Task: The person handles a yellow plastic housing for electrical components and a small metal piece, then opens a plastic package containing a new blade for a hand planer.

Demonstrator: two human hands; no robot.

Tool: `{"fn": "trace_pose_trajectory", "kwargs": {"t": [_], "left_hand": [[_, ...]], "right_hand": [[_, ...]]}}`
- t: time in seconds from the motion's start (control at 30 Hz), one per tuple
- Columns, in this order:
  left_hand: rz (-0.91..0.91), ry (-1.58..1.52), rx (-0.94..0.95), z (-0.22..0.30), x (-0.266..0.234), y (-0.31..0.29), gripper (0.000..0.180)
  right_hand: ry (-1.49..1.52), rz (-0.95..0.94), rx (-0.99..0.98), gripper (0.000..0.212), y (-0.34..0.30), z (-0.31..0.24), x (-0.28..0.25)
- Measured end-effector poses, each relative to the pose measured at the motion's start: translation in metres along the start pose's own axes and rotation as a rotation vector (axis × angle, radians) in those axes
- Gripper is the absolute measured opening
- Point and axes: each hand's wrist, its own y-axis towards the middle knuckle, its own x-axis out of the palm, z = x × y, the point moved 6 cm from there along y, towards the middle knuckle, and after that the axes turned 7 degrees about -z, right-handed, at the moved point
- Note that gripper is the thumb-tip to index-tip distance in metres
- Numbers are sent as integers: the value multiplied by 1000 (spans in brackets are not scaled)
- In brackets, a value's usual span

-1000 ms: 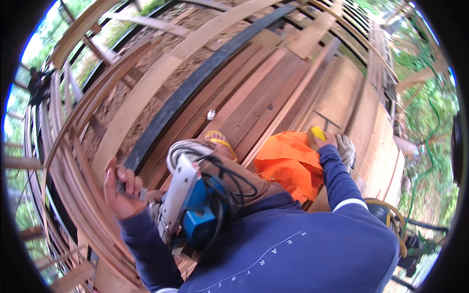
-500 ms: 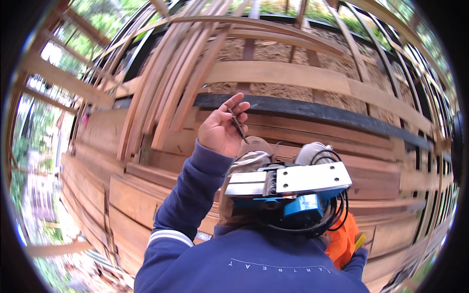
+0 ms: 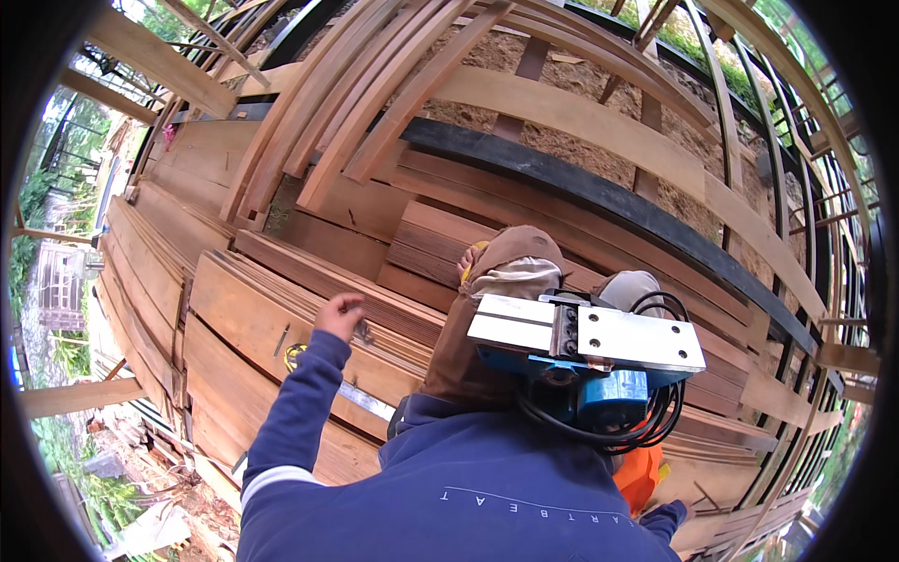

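Left hand (image 3: 339,316) over rough planks (image 3: 281,309); boxy blue-and-metal planer (image 3: 585,361)

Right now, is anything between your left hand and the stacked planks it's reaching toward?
Nothing visible does. The left hand is directly over the stacked planks. The metal strip lies nearer the body, and the blue power planer sits to its right.

Light: you get soft, even daylight, with no hard shadows.
Edges: your fisheye bends the planks (image 3: 281,309).
Focus: sharp.
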Motion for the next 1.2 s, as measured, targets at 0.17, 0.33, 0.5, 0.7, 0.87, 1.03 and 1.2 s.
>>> {"fn": "trace_pose_trajectory", "kwargs": {"t": [0.17, 0.33, 0.5, 0.7, 0.87, 1.03, 1.2], "left_hand": [[-25, 477, -172, -106, 6, -65, 22], [-75, 673, -117, -90, 22, -71, 25], [-10, 966, 307, -60, 34, -67, 41], [1, 630, 205, -22, 41, -16, 30], [-127, 279, 482, 85, 52, 47, 23], [-150, 146, 711, 246, 70, 61, 25], [-382, 39, 1098, 370, 148, -48, 28]], "right_hand": [[-97, 137, -456, 42, 38, -98, -29], [53, -50, -451, 30, 14, -114, 14], [70, -207, -443, 24, 14, -82, 47], [-259, -141, -279, 20, -89, -38, 46], [-346, -156, -154, 23, -128, 0, 35], [58, 39, -524, 15, -161, -79, -6], [614, -1307, -706, 14, -332, -241, -59]]}}
